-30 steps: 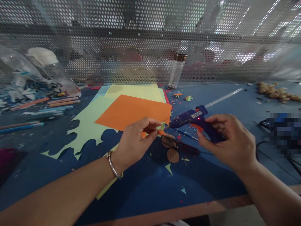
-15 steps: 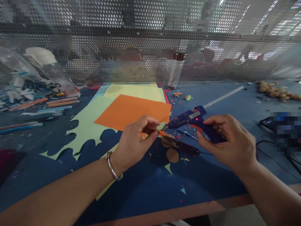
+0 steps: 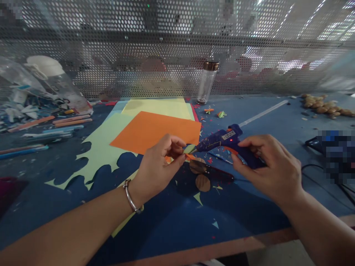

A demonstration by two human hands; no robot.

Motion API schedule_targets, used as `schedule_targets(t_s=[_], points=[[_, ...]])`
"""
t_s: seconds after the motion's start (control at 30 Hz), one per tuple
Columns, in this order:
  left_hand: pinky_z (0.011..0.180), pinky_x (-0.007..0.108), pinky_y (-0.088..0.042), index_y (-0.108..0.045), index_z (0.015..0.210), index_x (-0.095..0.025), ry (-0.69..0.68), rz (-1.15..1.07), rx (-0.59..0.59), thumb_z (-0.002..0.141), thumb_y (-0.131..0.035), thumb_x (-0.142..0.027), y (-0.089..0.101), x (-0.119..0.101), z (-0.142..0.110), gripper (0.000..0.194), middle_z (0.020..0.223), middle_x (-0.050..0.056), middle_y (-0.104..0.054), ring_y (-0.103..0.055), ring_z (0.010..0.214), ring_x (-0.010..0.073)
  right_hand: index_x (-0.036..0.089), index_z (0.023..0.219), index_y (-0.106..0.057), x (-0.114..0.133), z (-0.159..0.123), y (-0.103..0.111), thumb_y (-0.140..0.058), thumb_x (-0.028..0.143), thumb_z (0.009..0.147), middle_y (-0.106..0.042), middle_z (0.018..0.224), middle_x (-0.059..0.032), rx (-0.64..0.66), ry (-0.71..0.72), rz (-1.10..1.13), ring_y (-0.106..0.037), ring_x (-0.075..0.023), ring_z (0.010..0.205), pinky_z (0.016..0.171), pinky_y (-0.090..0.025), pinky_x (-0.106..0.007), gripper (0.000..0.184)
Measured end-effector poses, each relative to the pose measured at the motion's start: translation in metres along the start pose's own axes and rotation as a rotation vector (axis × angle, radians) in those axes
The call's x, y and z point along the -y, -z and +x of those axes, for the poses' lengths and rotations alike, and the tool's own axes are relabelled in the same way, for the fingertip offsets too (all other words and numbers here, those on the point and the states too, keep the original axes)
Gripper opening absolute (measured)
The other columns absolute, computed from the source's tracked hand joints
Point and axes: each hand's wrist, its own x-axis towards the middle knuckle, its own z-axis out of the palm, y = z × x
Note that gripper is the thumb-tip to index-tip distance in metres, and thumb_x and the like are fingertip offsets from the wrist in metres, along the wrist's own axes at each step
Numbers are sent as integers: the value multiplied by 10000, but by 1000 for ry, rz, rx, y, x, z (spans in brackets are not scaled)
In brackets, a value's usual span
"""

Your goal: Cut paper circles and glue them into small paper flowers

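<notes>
My left hand [image 3: 162,159] is closed in a pinch on a small green and orange paper piece [image 3: 189,149]. In my right hand [image 3: 273,171] is a blue glue gun [image 3: 220,139], its red light lit and a clear glue stick [image 3: 263,112] sticking out of its back. The gun's nozzle touches or nearly touches the green part of the paper. Below it lie scissors [image 3: 220,173] with dark handles, beside round brown discs [image 3: 203,183]. An orange sheet [image 3: 158,129] lies over a cut pale green sheet [image 3: 101,140] behind my left hand.
A clear bottle [image 3: 206,83] stands by the perforated metal screen [image 3: 111,70]. At left are a white-capped bottle [image 3: 59,83] and several coloured sticks [image 3: 72,120]. Two small paper pieces [image 3: 221,114] lie behind the gun. Brown pods [image 3: 327,107] sit at far right, near a cable [image 3: 313,167].
The green paper in my left fingers has tilted slightly against the nozzle. Both hands otherwise keep nearly the same place, and the whole view has shifted a little.
</notes>
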Motion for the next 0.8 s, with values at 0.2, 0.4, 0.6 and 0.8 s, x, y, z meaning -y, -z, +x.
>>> schedule_targets(t_s=[0.2,0.4,0.6,0.8], points=[[746,276,-566,-570,973,-220,-3,-2,-13,872,-666,-184,-1,0,0,144,893,11,-676,-685,821,136,285,990,-593,0,0,0,-677,292,850,-701,918,-23,11,4,-4,-680,-213,762,722,-542,-366,163],[719,269,-550,-562,934,-218,-4,10,-19,871,-666,-191,0,0,0,125,860,5,-658,-662,782,130,283,976,-589,-1,1,1,-675,284,844,-700,905,-22,8,10,-17,-674,-205,746,701,-542,-356,158],[736,272,-565,-569,952,-219,19,-21,-30,879,-678,-212,0,0,0,131,872,10,-672,-671,791,134,281,980,-591,-2,1,-1,-686,289,833,-694,900,-22,5,-4,-28,-659,-204,726,696,-543,-356,175],[719,282,-590,-612,1057,-213,78,-56,-30,867,-702,-241,0,-2,1,212,846,28,-720,-718,803,170,276,965,-585,-5,1,-2,-687,295,828,-682,888,-18,0,-3,-16,-649,-196,715,700,-544,-354,172]])
